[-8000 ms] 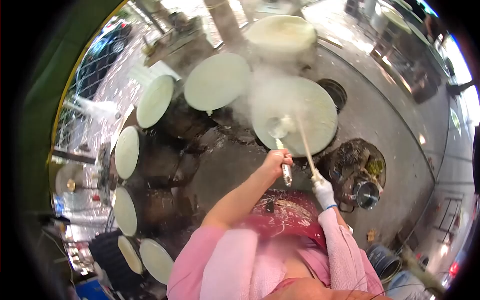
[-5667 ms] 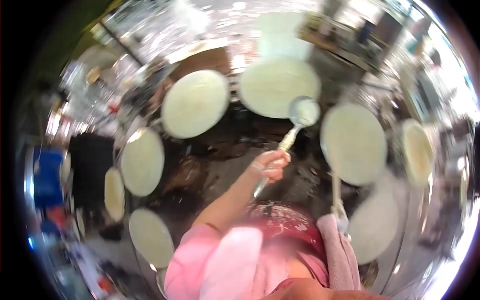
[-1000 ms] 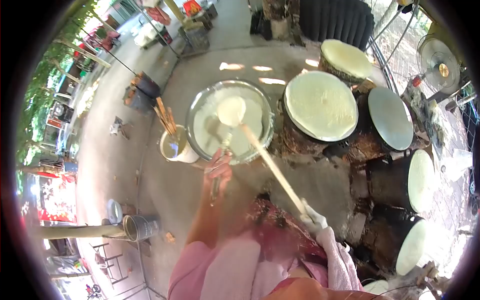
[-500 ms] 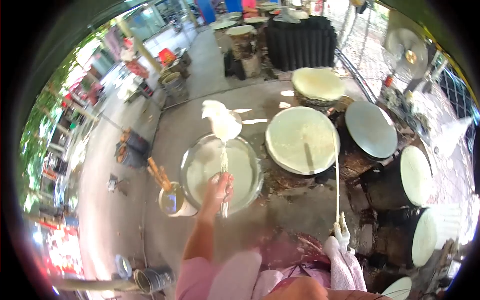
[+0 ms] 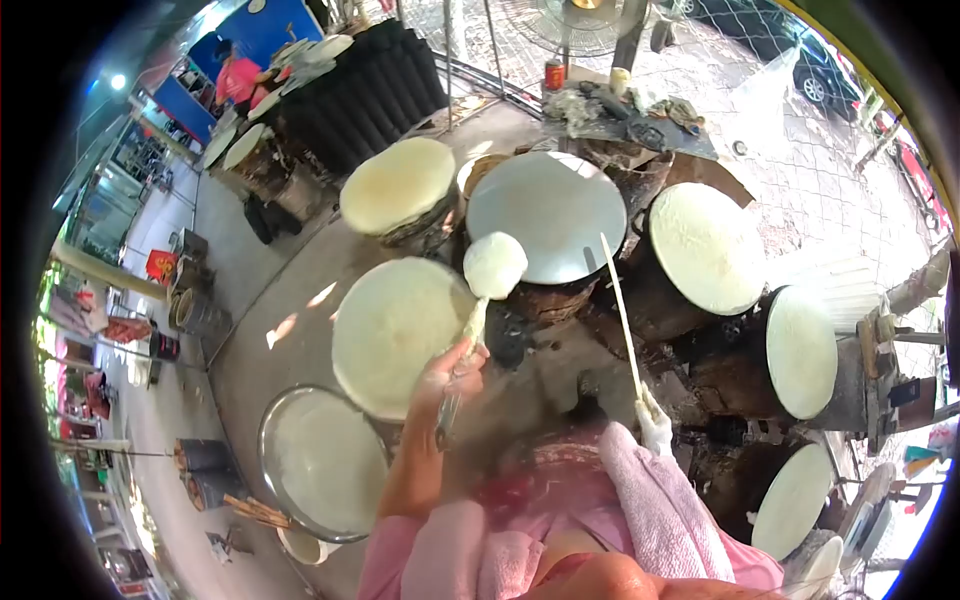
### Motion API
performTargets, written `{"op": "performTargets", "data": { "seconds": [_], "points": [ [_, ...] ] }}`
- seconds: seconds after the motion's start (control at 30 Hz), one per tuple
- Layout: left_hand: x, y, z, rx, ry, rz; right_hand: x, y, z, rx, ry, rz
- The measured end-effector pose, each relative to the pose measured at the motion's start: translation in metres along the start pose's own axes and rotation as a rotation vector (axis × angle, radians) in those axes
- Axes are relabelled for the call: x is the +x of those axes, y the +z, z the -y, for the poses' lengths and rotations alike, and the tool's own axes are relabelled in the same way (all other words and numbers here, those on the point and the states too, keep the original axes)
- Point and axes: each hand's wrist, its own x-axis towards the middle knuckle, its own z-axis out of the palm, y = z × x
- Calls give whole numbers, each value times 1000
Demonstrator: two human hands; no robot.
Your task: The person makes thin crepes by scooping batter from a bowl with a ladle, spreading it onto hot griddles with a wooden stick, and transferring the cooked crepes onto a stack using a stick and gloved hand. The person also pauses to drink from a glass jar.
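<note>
My left hand is wrapped round the handle of a ladle, whose bowl holds white batter. The ladle bowl is raised near the front left edge of a bare grey round griddle. My right hand, in a whitish glove, grips a long thin wooden stick that points up and away, its tip by the griddle's right edge. A round griddle covered with pale batter lies left of the ladle. Below it stands a wide metal basin of white batter.
Further batter-covered griddles curve round the right side, and another stands at the upper left. Behind are a dark corrugated panel, a fan and a wire fence. A person in pink is at the far upper left.
The ladle, full of batter, has come out of the basin and moved right towards the bare griddle. The stick has swung away from the ladle. The view has turned right.
</note>
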Motion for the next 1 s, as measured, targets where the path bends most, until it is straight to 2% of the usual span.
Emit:
{"op": "performTargets", "data": {
  "seconds": [0.07, 0.13, 0.23, 0.3, 0.37, 0.4, 0.43, 0.5, 0.53, 0.57, 0.6, 0.7, 0.73, 0.8, 0.83, 0.87, 0.93, 0.97, 1.0],
  "points": [
    [65, 31, -15, 68, 45, -65, 52, -17, 9, -36, -77, 29],
    [122, 60, -29, 180, 106, -155, 88, -10, 69, 13, -26, 64],
    [204, 86, -47, 423, 231, -200, 174, -10, 95, -92, -280, 91],
    [257, 89, -53, 481, 242, -302, 208, -2, 138, -238, -229, 102],
    [307, 88, -53, 446, 273, -310, 249, 12, 148, -302, -205, 96],
    [331, 90, -51, 481, 295, -343, 252, 23, 179, -433, -135, 95],
    [354, 86, -48, 466, 337, -343, 263, 33, 182, -603, -158, 43],
    [401, 58, -39, 473, 394, -333, 282, 50, 182, -939, -72, 90],
    [415, 48, -38, 627, 395, -422, 288, 58, 167, -1043, -164, 28],
    [426, 37, -36, 781, 392, -506, 296, 60, 155, -1086, -76, 40],
    [434, 26, -35, 934, 391, -586, 294, 60, 154, -1084, -70, -1],
    [433, -15, -35, 1618, 774, -832, 295, 72, 158, -989, 17, -13],
    [416, -6, -45, 1590, 684, -858, 294, 78, 159, -947, 60, 10],
    [386, -2, -59, 1532, 876, -840, 306, 102, 134, -561, 158, 101],
    [373, -2, -70, 1499, 980, -832, 305, 122, 154, -364, 196, 147],
    [358, -4, -82, 1540, 999, -842, 298, 132, 174, -235, 210, 167],
    [328, 0, -99, 1516, 1101, -796, 285, 129, 209, -506, 21, 93],
    [324, -29, -101, 1472, 1080, -775, 285, 125, 215, -637, -74, 53],
    [308, -26, -101, 1419, 1026, -767, 298, 111, 198, -766, -63, 18]
  ]
}}
